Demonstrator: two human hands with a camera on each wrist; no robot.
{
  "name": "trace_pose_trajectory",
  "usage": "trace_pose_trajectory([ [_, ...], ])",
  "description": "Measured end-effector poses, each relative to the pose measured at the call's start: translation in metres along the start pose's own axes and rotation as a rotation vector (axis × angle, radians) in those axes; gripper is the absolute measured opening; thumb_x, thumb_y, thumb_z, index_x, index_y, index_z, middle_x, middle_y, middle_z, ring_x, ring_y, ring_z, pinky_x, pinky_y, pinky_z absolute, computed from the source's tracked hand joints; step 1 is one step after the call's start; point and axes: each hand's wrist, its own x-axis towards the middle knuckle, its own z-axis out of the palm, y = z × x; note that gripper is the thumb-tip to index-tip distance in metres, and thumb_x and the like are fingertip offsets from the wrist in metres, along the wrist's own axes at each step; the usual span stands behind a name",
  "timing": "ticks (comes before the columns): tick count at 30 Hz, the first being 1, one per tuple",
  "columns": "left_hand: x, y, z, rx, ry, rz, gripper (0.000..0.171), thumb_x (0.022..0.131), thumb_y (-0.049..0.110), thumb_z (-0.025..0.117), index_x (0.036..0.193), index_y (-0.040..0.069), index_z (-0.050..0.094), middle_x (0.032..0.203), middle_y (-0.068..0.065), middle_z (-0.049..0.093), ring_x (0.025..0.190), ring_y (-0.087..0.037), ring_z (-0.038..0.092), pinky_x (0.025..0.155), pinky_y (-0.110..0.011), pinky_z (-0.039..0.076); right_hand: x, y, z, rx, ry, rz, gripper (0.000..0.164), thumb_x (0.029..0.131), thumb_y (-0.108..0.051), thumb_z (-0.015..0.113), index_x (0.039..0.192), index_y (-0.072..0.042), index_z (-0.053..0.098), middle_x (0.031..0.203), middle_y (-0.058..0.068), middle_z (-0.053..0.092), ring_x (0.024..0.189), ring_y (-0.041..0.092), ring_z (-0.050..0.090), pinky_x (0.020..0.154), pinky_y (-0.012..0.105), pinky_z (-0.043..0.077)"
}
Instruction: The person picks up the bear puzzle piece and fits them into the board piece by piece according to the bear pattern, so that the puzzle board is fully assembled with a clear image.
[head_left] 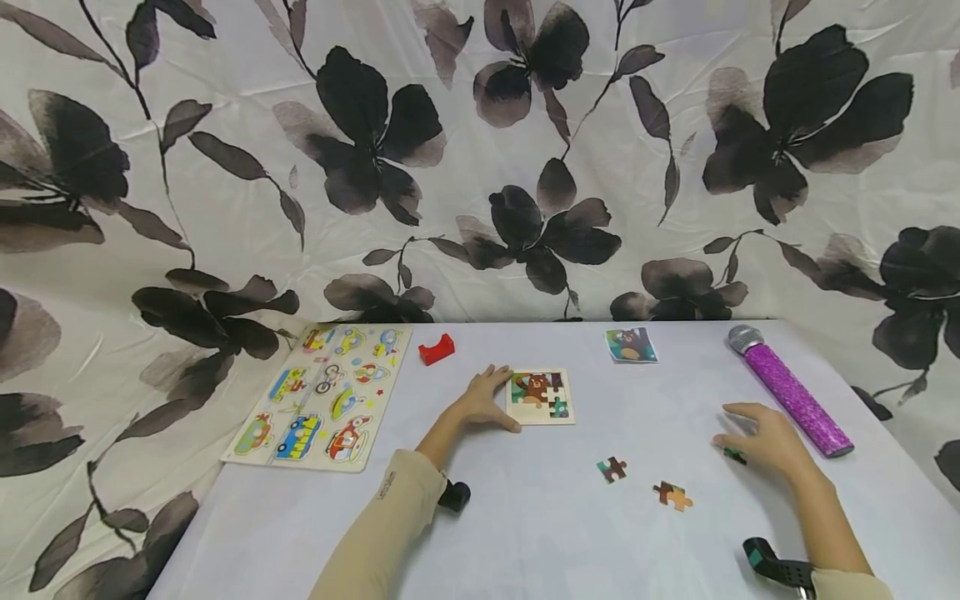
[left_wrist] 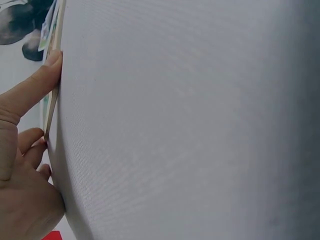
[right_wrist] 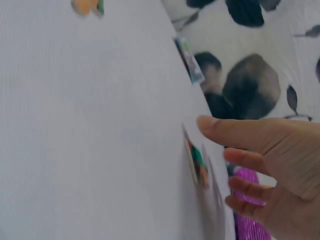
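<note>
Resting against the left side of the small bear puzzle board (head_left: 531, 413), the left hand (head_left: 483, 400) has its thumb set apart from its other fingers, the thumb touching the near corner. The board lies flat on the table (head_left: 525, 533), partly filled with pieces. The right hand (head_left: 771, 437) hovers over a puzzle piece (head_left: 735, 456), its thumb and fingers wide apart; the right wrist view shows a gap between thumb and piece. Between the hands, nearer the person, lie a brown-and-green piece (head_left: 612, 469) and a brown-and-orange piece (head_left: 672, 496). Beyond them is a bear picture card (head_left: 632, 345). A purple microphone (head_left: 798, 400) lies just beside the right hand; a red block (head_left: 437, 350) and a vehicle board (head_left: 313, 398) sit to the left.
</note>
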Motion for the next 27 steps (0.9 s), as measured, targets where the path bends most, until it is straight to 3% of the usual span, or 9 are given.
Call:
trace_pose_trajectory([
  [7, 0.000, 0.003, -0.001, 0.019, 0.004, 0.034, 0.101, 0.064, 0.032, 0.086, 0.145, 0.004, 0.033, 0.153, -0.009, 0.027, 0.143, -0.032, 0.011, 0.115, -0.050, 0.009, -0.017, 0.021, -0.009, -0.043, -0.075, 0.047, 0.070, 0.074, -0.035, 0.078, 0.118, 0.015, 0.055, 0.120, 0.040, 0.050, 0.107, 0.057, 0.046, 0.083, 0.064, 0.042],
  [12, 0.000, 0.001, -0.001, 0.004, 0.009, 0.013, 0.101, 0.064, 0.032, 0.087, 0.146, 0.005, 0.033, 0.154, -0.008, 0.026, 0.143, -0.032, 0.012, 0.114, -0.051, 0.012, -0.015, 0.022, -0.010, -0.062, -0.089, 0.005, 0.052, 0.075, -0.026, 0.077, 0.106, 0.013, 0.063, 0.104, 0.033, 0.060, 0.094, 0.048, 0.056, 0.078, 0.058, 0.047],
  [16, 0.001, 0.002, -0.001, -0.009, 0.000, -0.015, 0.102, 0.063, 0.032, 0.087, 0.146, 0.006, 0.033, 0.154, -0.007, 0.026, 0.143, -0.033, 0.012, 0.113, -0.053, 0.015, -0.013, 0.020, -0.010, -0.044, -0.102, 0.032, 0.036, 0.077, -0.020, 0.075, 0.097, 0.010, 0.067, 0.092, 0.023, 0.065, 0.086, 0.038, 0.058, 0.076, 0.053, 0.048],
  [23, 0.002, 0.007, -0.004, 0.024, -0.022, -0.045, 0.105, 0.063, 0.032, 0.088, 0.147, 0.007, 0.031, 0.154, -0.007, 0.026, 0.143, -0.031, 0.012, 0.113, -0.051, 0.017, -0.009, 0.010, -0.004, 0.117, -0.040, 0.035, 0.019, 0.082, -0.009, 0.070, 0.089, 0.005, 0.060, 0.079, 0.006, 0.061, 0.069, 0.011, 0.055, 0.059, 0.025, 0.049],
  [27, 0.003, 0.008, -0.004, 0.026, -0.028, -0.047, 0.105, 0.063, 0.032, 0.088, 0.147, 0.006, 0.031, 0.154, -0.008, 0.025, 0.143, -0.031, 0.012, 0.113, -0.051, 0.017, 0.000, -0.003, 0.004, 0.290, -0.021, -0.012, 0.017, 0.087, -0.005, 0.064, 0.093, 0.009, 0.056, 0.081, 0.008, 0.060, 0.067, 0.006, 0.057, 0.056, 0.023, 0.052],
])
